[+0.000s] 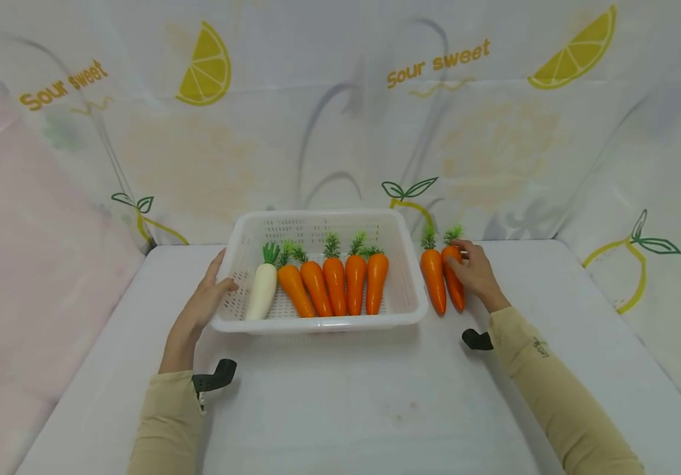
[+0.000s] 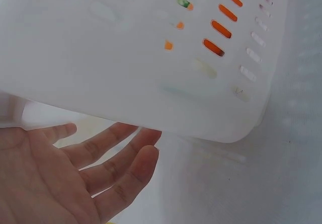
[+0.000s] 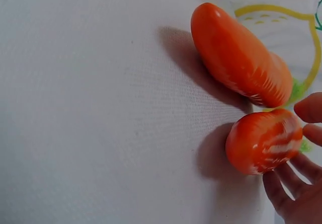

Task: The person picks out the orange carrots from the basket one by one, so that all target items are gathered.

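A white plastic basket (image 1: 323, 323) with slotted walls holds a white radish (image 1: 263, 290) and several orange carrots (image 1: 336, 287) laid side by side, green tops toward the back. At its left end my left hand (image 1: 200, 300) grips the rim, thumb over the edge and fingers along the outside. Seen from the left wrist, those fingers (image 2: 126, 183) lie against the outer wall. To the basket's right, my right hand (image 1: 476, 274) holds the outer carrot (image 1: 453, 277) near its leafy end, thumb on one side and fingers on the other. Another carrot (image 1: 433, 280) lies just left of it.
A white cloth covers the table (image 1: 364, 402). Behind it hangs a pale curtain (image 1: 293, 145) printed with lemons and lettering. Black wrist mounts (image 1: 216, 376) stick out from both forearms.
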Action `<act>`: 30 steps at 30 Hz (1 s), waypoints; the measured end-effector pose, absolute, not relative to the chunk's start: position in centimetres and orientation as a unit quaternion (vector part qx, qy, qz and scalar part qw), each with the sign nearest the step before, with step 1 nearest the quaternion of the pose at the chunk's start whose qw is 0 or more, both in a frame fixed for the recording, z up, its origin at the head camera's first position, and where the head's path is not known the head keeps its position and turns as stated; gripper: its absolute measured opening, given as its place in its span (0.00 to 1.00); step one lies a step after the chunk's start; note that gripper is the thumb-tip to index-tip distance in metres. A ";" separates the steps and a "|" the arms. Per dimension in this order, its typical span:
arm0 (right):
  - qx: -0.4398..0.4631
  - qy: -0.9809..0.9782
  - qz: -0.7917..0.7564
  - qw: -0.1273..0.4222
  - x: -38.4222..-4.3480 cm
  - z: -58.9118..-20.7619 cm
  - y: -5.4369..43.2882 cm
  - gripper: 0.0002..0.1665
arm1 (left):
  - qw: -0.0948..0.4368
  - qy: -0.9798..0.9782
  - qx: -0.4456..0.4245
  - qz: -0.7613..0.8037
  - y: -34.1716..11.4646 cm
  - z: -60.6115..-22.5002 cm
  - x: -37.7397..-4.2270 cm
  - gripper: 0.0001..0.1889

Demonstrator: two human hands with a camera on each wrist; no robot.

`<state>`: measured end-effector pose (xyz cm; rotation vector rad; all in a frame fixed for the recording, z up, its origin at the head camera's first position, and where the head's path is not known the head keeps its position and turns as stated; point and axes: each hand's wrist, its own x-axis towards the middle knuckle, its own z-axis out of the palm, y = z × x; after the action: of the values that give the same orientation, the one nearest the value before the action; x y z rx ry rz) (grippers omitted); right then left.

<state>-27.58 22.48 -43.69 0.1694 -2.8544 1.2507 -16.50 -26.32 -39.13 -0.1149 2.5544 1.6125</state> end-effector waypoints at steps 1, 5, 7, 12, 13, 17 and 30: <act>0.052 -0.914 0.402 0.013 -27.5 -43.6 22.5 0.30 | 0.059 0.843 -0.037 0.533 -26.3 -39.2 -16.5 0.43; 0.048 -0.905 0.421 0.036 -27.1 -42.8 22.1 0.28 | 0.061 0.843 -0.035 0.533 -26.2 -39.1 -16.5 0.43; 0.058 -0.897 0.435 0.055 -26.9 -42.0 21.6 0.26 | 0.063 0.844 -0.035 0.532 -26.2 -39.0 -16.5 0.43; 0.115 -0.877 0.457 0.095 -26.6 -39.1 19.2 0.25 | 0.058 0.850 -0.030 0.523 -26.3 -38.6 -16.5 0.43; 0.127 -0.872 0.463 0.098 -26.5 -38.5 18.7 0.24 | 0.056 0.852 -0.028 0.521 -26.3 -38.6 -16.5 0.42; 0.170 -0.851 0.489 0.081 -25.7 -36.3 16.8 0.24 | 0.053 0.851 -0.027 0.521 -26.2 -38.6 -16.6 0.42; 0.264 -0.853 0.449 -0.037 -24.9 -35.7 12.4 0.25 | 0.065 0.848 -0.028 0.525 -26.3 -38.7 -16.4 0.43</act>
<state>-24.91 12.37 -35.74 0.8502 -2.7445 1.4443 -16.42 -26.27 -38.75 -0.0838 2.5581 1.5851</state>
